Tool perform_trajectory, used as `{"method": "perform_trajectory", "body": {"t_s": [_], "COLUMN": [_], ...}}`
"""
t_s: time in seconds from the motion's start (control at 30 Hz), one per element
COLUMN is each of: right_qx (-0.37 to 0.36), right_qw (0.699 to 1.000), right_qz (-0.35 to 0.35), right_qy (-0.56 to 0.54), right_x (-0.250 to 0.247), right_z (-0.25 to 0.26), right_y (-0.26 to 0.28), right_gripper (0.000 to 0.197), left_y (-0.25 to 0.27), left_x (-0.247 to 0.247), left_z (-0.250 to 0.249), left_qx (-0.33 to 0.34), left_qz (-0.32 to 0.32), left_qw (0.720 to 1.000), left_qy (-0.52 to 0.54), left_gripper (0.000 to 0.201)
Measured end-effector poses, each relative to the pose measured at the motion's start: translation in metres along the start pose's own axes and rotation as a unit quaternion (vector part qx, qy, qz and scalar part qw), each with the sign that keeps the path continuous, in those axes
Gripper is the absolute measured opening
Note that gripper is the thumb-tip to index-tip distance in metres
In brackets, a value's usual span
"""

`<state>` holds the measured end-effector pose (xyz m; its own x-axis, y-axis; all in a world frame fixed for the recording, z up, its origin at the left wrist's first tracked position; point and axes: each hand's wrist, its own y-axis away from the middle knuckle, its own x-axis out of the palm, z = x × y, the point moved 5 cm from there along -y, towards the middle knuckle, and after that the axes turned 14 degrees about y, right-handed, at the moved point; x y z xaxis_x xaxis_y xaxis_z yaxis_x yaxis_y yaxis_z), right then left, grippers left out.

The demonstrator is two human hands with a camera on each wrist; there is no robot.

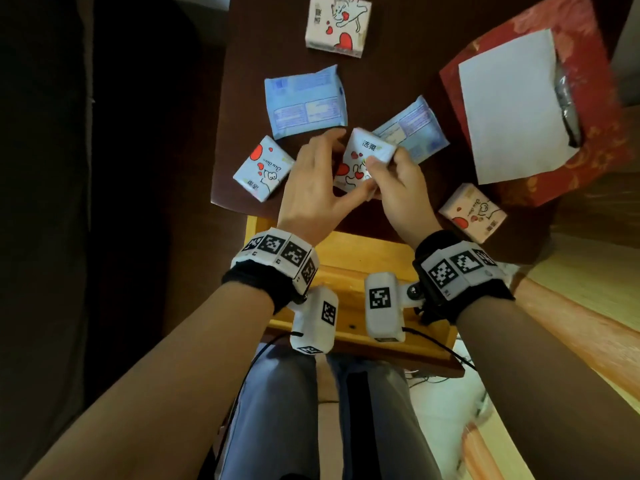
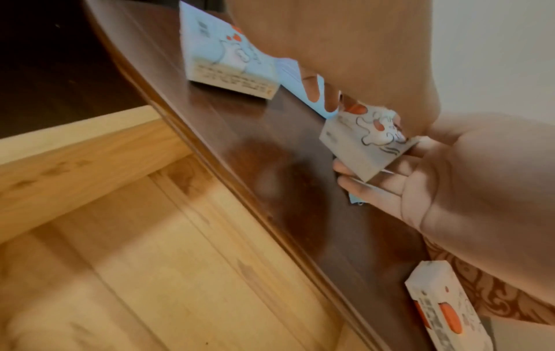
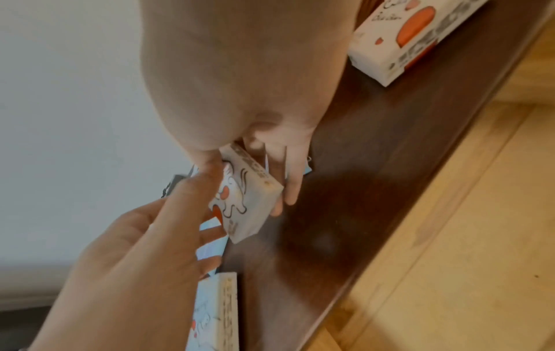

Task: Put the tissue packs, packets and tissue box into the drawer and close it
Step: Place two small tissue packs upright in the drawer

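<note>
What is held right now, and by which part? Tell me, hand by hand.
Both hands hold one white tissue pack above the table: the right hand pinches its near right corner; the left hand grips its left side.

We see the drawer (image 1: pixel 349 254) pulled open below the near edge of the worktop (image 1: pixel 398 64), its wooden floor bare where it shows in the left wrist view. Between the blue tissue pack (image 1: pixel 263 168) at the left and the pink tissue pack (image 1: pixel 472 213) at the right, bare worktop leads straight to that edge. The red tissue box (image 1: pixel 588 161) blocks the right side.
</note>
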<state>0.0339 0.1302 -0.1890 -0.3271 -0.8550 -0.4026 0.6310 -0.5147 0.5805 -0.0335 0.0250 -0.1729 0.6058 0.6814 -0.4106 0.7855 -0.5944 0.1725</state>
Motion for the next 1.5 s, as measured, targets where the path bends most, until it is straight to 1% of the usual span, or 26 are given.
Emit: {"method": "perform_trajectory", "body": {"t_s": [0.07, 0.13, 0.2, 0.27, 0.37, 0.43, 0.47, 0.53, 0.57, 0.67, 0.73, 0.8, 0.87, 0.93, 1.0, 1.07, 1.17, 1.23, 1.3, 1.37, 1.43, 1.5], "right_qx": [0.01, 0.02, 0.029, 0.029, 0.031, 0.031, 0.034, 0.04, 0.042, 0.045, 0.052, 0.062, 0.071, 0.079, 0.083, 0.087, 0.087, 0.085, 0.082, 0.08, 0.074, 0.067], "right_qw": [1.0, 1.0, 0.999, 0.999, 0.999, 0.999, 0.999, 0.999, 0.999, 0.999, 0.999, 0.998, 0.997, 0.996, 0.995, 0.995, 0.995, 0.995, 0.996, 0.996, 0.996, 0.997], "right_qz": [0.004, 0.007, 0.013, 0.016, 0.013, 0.009, 0.008, 0.006, 0.005, 0.006, -0.002, -0.017, -0.033, -0.041, -0.045, -0.04, -0.037, -0.036, -0.03, -0.021, -0.014, -0.015], "right_qy": [0.009, 0.009, 0.007, 0.007, 0.011, 0.012, 0.01, 0.01, 0.012, 0.008, -0.003, -0.007, -0.009, -0.001, 0.014, 0.013, 0.019, 0.026, 0.034, 0.035, 0.037, 0.042], "right_x": [0.008, 0.014, 0.018, 0.022, 0.028, 0.031, 0.033, 0.035, 0.036, 0.036, 0.034, 0.031, 0.028, 0.026, 0.026, 0.027, 0.03, 0.031, 0.034, 0.037, 0.039, 0.039], "right_z": [-0.004, -0.008, -0.011, -0.012, -0.014, -0.015, -0.015, -0.015, -0.014, -0.01, -0.01, -0.009, -0.01, -0.012, -0.015, -0.016, -0.018, -0.018, -0.019, -0.019, -0.02, -0.02], "right_y": [0.005, 0.009, 0.011, 0.012, 0.012, 0.011, 0.011, 0.011, 0.011, 0.01, 0.009, 0.009, 0.008, 0.009, 0.011, 0.014, 0.019, 0.021, 0.023, 0.023, 0.024, 0.026], "right_gripper": [0.028, 0.028, 0.027, 0.023, 0.022, 0.017, 0.016, 0.021, 0.025, 0.027, 0.027, 0.026, 0.025, 0.026, 0.028, 0.028, 0.026, 0.026, 0.026, 0.026, 0.027, 0.028], "left_y": [0.01, 0.018, 0.024, 0.025, 0.022, 0.02, 0.019, 0.018, 0.018, 0.015, 0.012, 0.008, 0.007, 0.008, 0.012, 0.019, 0.029, 0.031, 0.03, 0.028, 0.028, 0.03], "left_x": [-0.011, -0.025, -0.039, -0.049, -0.053, -0.053, -0.055, -0.058, -0.059, -0.058, -0.056, -0.054, -0.051, -0.05, -0.048, -0.046, -0.046, -0.049, -0.051, -0.051, -0.047, -0.043], "left_z": [0.007, 0.017, 0.028, 0.037, 0.054, 0.061, 0.063, 0.062, 0.06, 0.054, 0.048, 0.041, 0.036, 0.038, 0.044, 0.05, 0.054, 0.057, 0.06, 0.062, 0.065, 0.068], "left_qx": [0.002, -0.013, -0.041, -0.085, -0.167, -0.191, -0.194, -0.185, -0.18, -0.162, -0.126, -0.074, -0.026, -0.013, -0.042, -0.081, -0.117, -0.141, -0.169, -0.188, -0.192, -0.18], "left_qz": [-0.032, -0.075, -0.124, -0.153, -0.123, -0.11, -0.115, -0.127, -0.123, -0.078, -0.053, -0.039, -0.035, -0.038, -0.026, -0.01, 0.012, 0.006, -0.022, -0.042, -0.04, -0.037], "left_qw": [0.999, 0.993, 0.979, 0.964, 0.955, 0.955, 0.957, 0.966, 0.971, 0.983, 0.99, 0.996, 0.995, 0.993, 0.994, 0.992, 0.988, 0.983, 0.976, 0.971, 0.972, 0.978], "left_qy": [-0.036, -0.088, -0.157, -0.201, -0.213, -0.197, -0.18, -0.13, -0.104, -0.043, -0.024, -0.042, -0.088, -0.108, -0.1, -0.094, -0.098, -0.114, -0.133, -0.142, -0.128, -0.101], "left_gripper": [0.056, 0.051, 0.054, 0.062, 0.069, 0.065, 0.063, 0.059, 0.058, 0.053, 0.05, 0.046, 0.041, 0.037, 0.046, 0.064, 0.096, 0.112, 0.116, 0.113, 0.106, 0.099]}}
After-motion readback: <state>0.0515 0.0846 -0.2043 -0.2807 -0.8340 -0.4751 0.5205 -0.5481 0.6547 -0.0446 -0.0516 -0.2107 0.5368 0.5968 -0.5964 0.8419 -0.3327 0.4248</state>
